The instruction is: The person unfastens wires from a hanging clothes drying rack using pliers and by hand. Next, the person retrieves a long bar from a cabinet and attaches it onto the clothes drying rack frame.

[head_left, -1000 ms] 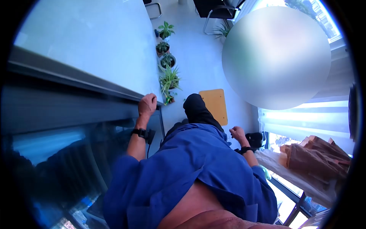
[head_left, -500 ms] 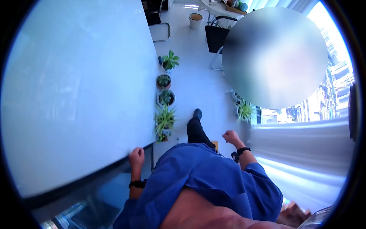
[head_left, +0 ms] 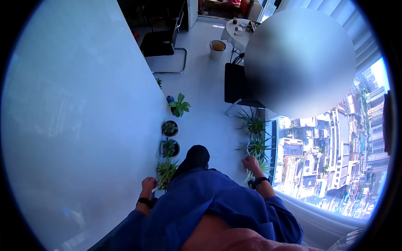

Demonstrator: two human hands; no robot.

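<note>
My left hand (head_left: 149,184) is curled closed at the lower left, beside the spiky plant (head_left: 167,168) near the foot of the white panel (head_left: 96,121). I see nothing held in it. On the right, my right hand (head_left: 251,163) is also closed, with nothing visible in the fingers. It is nearest to the long-leaved plants (head_left: 258,145) by the window. Both wrists wear black bands. Below, between the hands, are my blue shirt (head_left: 226,192) and a dark-clad leg (head_left: 197,157).
Potted plants (head_left: 170,128) line the panel's edge. Ahead stand a bin (head_left: 217,49), a black chair (head_left: 236,83), another chair (head_left: 158,43) and a round white table (head_left: 234,31). A window (head_left: 335,150) is on the right. A round blur hides the upper right.
The view has moved forward along the floor; plants, bin and chairs appear lower and closer. More window and right-hand plants show. Both hands stay closed at my sides.
</note>
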